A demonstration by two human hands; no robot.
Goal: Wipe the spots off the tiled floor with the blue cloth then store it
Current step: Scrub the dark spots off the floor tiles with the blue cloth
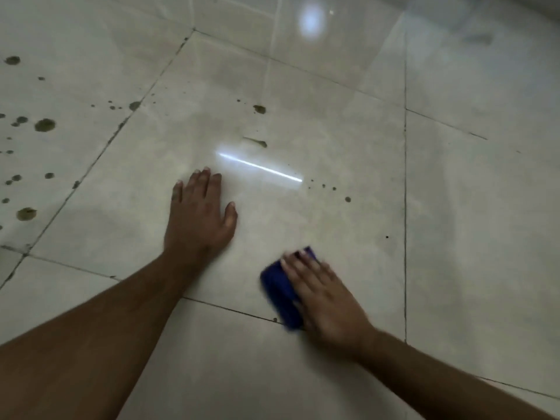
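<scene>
- The right hand (pixel 325 294) lies palm-down on the blue cloth (pixel 280 294), fingers stretched flat and close together over it, pressing rather than gripping; the hand is blurred, so the exact finger positions are hard to read.
- The cloth sits bunched on the tiled floor (pixel 469 207), at the near edge of the central tile, just beside a grout line.
- The left hand (pixel 200 215) rests flat on the same tile, fingers loosely spread and holding nothing (it looks like a prop for body weight).
- Dark spots (pixel 45 125) crowd the tile to the left, well apart from the cloth; 2 larger marks (pixel 259 109) and a few small specks (pixel 348 199) remain on the central tile.
- Judged from this, the wiping is early: most spots are untouched.
- The cloth looks soft, light and limp. It should fold and slide under a flat palm, and the glossy tile probably lets it glide easily.
- For wiping, pressure from the palm over its middle seems best; for storing, pinching a bunched edge should lift it.
</scene>
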